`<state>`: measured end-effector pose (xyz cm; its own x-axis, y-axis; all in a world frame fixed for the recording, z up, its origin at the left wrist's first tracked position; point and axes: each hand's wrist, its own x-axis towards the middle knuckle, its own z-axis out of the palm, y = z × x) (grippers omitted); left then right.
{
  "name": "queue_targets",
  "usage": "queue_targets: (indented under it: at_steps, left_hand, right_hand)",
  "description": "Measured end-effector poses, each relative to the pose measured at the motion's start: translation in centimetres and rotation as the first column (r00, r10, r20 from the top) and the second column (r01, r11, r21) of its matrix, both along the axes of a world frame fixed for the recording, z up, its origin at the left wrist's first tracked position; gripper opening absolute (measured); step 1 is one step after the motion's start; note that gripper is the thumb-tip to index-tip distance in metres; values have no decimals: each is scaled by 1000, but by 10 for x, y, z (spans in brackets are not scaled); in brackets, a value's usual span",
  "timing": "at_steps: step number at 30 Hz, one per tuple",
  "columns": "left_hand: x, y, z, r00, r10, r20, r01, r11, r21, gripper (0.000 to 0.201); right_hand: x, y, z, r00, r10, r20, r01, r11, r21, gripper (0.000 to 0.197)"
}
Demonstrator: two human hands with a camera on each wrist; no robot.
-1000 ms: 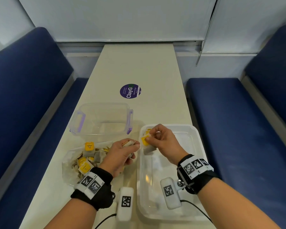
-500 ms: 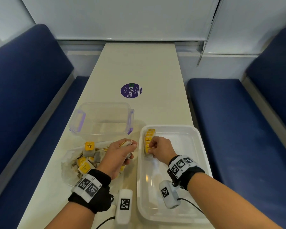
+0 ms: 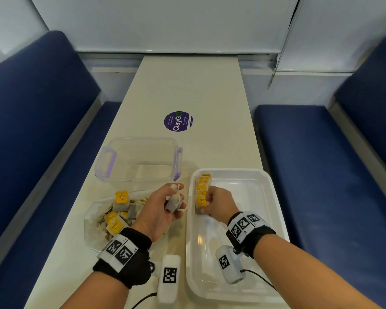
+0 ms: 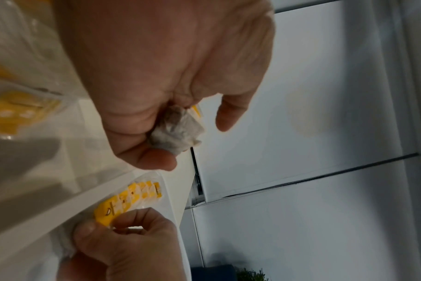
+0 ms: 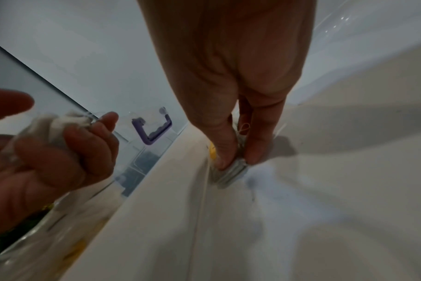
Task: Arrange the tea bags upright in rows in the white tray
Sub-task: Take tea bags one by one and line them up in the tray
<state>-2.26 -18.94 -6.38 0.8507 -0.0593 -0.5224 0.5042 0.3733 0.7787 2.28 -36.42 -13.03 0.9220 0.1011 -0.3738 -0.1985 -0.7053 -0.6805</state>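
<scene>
Right hand (image 3: 218, 200) lower; tea bag (image 3: 201, 200) upright

We seem to be in a booth in a canteen or café: a long narrow cream table (image 3: 187, 90) runs away from us to a pale panelled wall (image 3: 165, 23). Either side of the table stand padded blue benches (image 3: 38, 103), and on the tabletop sits a round purple ClayGo sticker (image 3: 178, 121) asking diners to clean up.

You can read "ClayGo" in white on the round purple sticker (image 3: 178, 121) on the table (image 3: 210, 90), its smaller lines being too fine, like the print on the yellow tea-bag tags (image 3: 202, 195).
</scene>
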Motion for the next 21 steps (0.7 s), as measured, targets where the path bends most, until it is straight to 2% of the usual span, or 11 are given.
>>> queue_targets:
  at_steps: [2,4,6,7,9,11,12,14,16,21]
  left_hand:
    - [1,0,2,999,13,-33,-15,997,-70,26]
    - [1,0,4,999,5,-41,-9,996,-91,28]
    - [0,-1,6,1000,4,-26,-6,998,-70,27]
    - [0,-2,7,1000,8,-14,-9,998,-56,26]
    - [-1,-2,6,1000,3,24,-3,1000,-18,27]
    - [-2,-5,6,998,-1,57,2,1000,-20,27]
    - [-2,-6,5,998,5,65,-2,999,-45,26]
    - [-3,-10,7,997,29,76,-20,994,-109,22]
    - [-3,-13,9,994,58,92,-44,988,-148,21]
    - [-2,-13,8,984,126,126,-113,988,-104,15]
  right_hand:
    - [2,2,-1,1000,-14,-19,14,1000,12,35]
    - [4,3,0,1000,15,-10,-16,998,-57,28]
    - [2,6,9,998,18,68,-9,992,-128,20]
    - [0,9,16,993,2,121,10,995,-102,21]
    - [-5,14,34,986,-45,159,23,990,142,29]
    - [-14,19,57,997,-21,75,-14,894,448,27]
    - [-17,22,64,999,17,36,-33,857,515,21]
    - [-22,26,70,998,57,5,-51,835,549,23]
    - [-24,29,70,1000,20,1,-17,830,558,21]
    - [-26,20,64,991,-75,-112,131,737,663,16]
